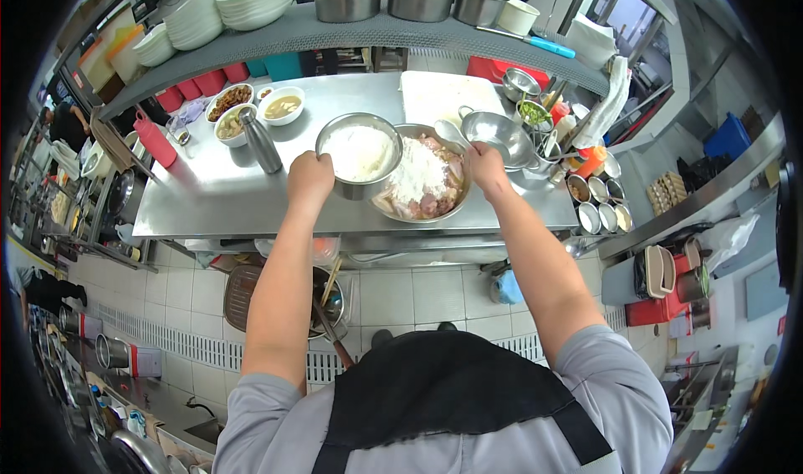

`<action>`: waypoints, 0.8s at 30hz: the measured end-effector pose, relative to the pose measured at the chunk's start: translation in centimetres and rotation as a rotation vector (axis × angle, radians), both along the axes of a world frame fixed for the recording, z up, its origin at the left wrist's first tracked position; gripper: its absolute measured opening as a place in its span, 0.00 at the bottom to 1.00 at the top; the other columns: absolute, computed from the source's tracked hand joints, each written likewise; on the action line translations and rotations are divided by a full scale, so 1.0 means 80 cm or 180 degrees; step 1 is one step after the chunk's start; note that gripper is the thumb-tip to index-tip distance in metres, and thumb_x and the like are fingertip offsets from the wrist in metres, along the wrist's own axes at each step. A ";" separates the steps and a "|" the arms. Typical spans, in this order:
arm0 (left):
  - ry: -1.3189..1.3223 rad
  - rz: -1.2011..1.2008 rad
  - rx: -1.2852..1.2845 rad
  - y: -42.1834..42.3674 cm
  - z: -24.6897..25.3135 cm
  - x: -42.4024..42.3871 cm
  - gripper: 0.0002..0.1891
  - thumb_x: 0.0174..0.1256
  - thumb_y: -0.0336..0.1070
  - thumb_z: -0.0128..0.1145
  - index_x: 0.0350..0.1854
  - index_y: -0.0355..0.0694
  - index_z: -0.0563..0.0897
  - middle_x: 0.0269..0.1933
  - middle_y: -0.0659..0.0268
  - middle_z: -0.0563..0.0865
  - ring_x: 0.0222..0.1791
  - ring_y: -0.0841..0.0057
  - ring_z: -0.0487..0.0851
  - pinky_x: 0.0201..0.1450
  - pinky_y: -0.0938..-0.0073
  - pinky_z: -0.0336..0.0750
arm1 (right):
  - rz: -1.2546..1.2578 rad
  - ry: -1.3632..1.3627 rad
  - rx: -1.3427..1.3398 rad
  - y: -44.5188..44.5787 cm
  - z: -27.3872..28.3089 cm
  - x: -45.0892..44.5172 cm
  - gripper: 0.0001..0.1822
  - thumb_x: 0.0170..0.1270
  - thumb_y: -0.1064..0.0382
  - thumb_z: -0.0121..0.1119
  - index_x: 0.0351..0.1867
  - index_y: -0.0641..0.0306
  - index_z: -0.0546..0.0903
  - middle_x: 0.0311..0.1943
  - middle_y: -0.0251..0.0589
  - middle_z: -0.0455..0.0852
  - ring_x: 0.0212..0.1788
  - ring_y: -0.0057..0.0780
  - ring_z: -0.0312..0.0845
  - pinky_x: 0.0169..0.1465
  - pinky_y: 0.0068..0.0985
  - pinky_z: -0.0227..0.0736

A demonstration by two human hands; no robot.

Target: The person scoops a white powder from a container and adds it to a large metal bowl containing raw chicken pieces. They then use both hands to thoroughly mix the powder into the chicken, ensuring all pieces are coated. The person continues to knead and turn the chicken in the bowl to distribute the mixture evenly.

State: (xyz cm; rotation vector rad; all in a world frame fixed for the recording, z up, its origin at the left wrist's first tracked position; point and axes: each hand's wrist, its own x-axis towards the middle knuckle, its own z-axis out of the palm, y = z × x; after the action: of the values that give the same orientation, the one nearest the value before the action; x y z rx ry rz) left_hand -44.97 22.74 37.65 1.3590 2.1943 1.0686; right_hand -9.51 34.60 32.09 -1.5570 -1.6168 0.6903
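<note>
My left hand (310, 178) grips the near left edge of a stainless steel pot (355, 190). White powder (359, 153), like flour or starch, fills much of that pot. Just right of it, a wide metal bowl (419, 219) holds raw meat pieces (433, 205) with a heap of white powder (417, 166) on top. A pale spoon (449, 132) is in my right hand (485, 165), its head over the bowl's far right edge and seemingly without powder. An empty metal bowl with loop handles (495, 136) sits beyond my right hand.
On the steel table (207, 201) stand a metal bottle (260, 141), a pink bottle (155, 139) and several bowls of food. A white cutting board (448, 91) lies at the back. Condiment containers (590, 217) crowd the right end. An overhead shelf (376, 38) carries plates, pots and a blue-handled knife (539, 43).
</note>
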 end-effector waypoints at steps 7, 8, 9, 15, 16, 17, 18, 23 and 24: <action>0.0569 -0.0208 -0.0110 -0.006 0.035 0.119 0.21 0.68 0.42 0.50 0.39 0.25 0.87 0.43 0.36 0.88 0.47 0.41 0.87 0.56 0.49 0.78 | 0.0562 0.0634 0.0067 -0.070 0.116 0.083 0.15 0.78 0.60 0.56 0.53 0.70 0.85 0.33 0.39 0.88 0.33 0.29 0.81 0.39 0.29 0.76; 0.0673 -0.0284 -0.0076 -0.002 0.034 0.146 0.21 0.68 0.42 0.50 0.39 0.25 0.87 0.43 0.37 0.88 0.47 0.41 0.87 0.57 0.49 0.78 | 0.0727 0.0186 0.0623 -0.076 0.124 0.107 0.15 0.77 0.60 0.56 0.54 0.70 0.85 0.35 0.42 0.89 0.35 0.33 0.84 0.41 0.32 0.78; 0.0773 -0.0379 -0.0051 0.003 0.034 0.176 0.21 0.68 0.43 0.50 0.39 0.26 0.87 0.43 0.37 0.88 0.47 0.41 0.87 0.57 0.49 0.78 | 0.0856 -0.0290 0.1153 -0.083 0.130 0.133 0.15 0.77 0.60 0.56 0.54 0.70 0.84 0.37 0.46 0.91 0.37 0.37 0.86 0.44 0.34 0.80; 0.0352 -0.1123 0.0154 0.009 0.016 0.422 0.20 0.67 0.42 0.52 0.36 0.26 0.86 0.37 0.35 0.87 0.43 0.39 0.86 0.49 0.45 0.77 | 0.1016 -0.1337 0.1451 -0.196 0.177 0.333 0.10 0.68 0.65 0.57 0.48 0.63 0.80 0.39 0.55 0.88 0.43 0.57 0.86 0.44 0.50 0.79; 0.0007 -0.1218 -0.0027 0.001 0.021 0.462 0.20 0.66 0.42 0.53 0.35 0.26 0.86 0.36 0.34 0.86 0.41 0.39 0.86 0.47 0.45 0.77 | 0.1029 -0.1661 0.1401 -0.216 0.179 0.375 0.11 0.67 0.66 0.57 0.49 0.63 0.79 0.39 0.52 0.88 0.43 0.55 0.86 0.44 0.48 0.80; 0.0290 -0.1317 0.0335 0.017 -0.020 0.498 0.19 0.65 0.41 0.54 0.32 0.25 0.84 0.32 0.34 0.85 0.36 0.40 0.86 0.42 0.47 0.76 | 0.1040 -0.1981 0.1338 -0.236 0.180 0.420 0.12 0.65 0.68 0.57 0.49 0.64 0.78 0.40 0.50 0.88 0.43 0.53 0.86 0.44 0.47 0.81; 0.0292 -0.1523 0.0338 0.013 -0.019 0.554 0.18 0.64 0.40 0.54 0.32 0.25 0.84 0.31 0.35 0.85 0.34 0.43 0.86 0.40 0.48 0.76 | 0.0904 -0.2152 0.1237 -0.251 0.178 0.470 0.14 0.64 0.68 0.57 0.51 0.64 0.78 0.40 0.49 0.88 0.43 0.52 0.87 0.44 0.46 0.81; -0.0983 -0.2267 -0.0351 -0.007 -0.042 0.815 0.15 0.63 0.37 0.55 0.30 0.26 0.83 0.28 0.42 0.86 0.29 0.57 0.86 0.37 0.55 0.76 | 0.0222 -0.2232 0.1046 -0.323 0.163 0.689 0.19 0.64 0.69 0.58 0.57 0.64 0.79 0.42 0.48 0.89 0.43 0.51 0.87 0.46 0.44 0.82; -0.0837 -0.2407 -0.0224 0.013 -0.093 0.845 0.16 0.63 0.38 0.54 0.31 0.26 0.84 0.28 0.44 0.87 0.29 0.58 0.86 0.36 0.55 0.76 | -0.0020 -0.2118 0.1100 -0.336 0.157 0.718 0.18 0.65 0.69 0.58 0.58 0.64 0.80 0.42 0.48 0.89 0.45 0.51 0.87 0.47 0.44 0.82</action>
State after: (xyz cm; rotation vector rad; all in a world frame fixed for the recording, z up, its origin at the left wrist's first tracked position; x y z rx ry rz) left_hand 22.63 23.80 30.22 1.6884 1.3234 0.7989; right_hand 47.96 7.73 44.65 -1.6114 -2.0626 -0.1486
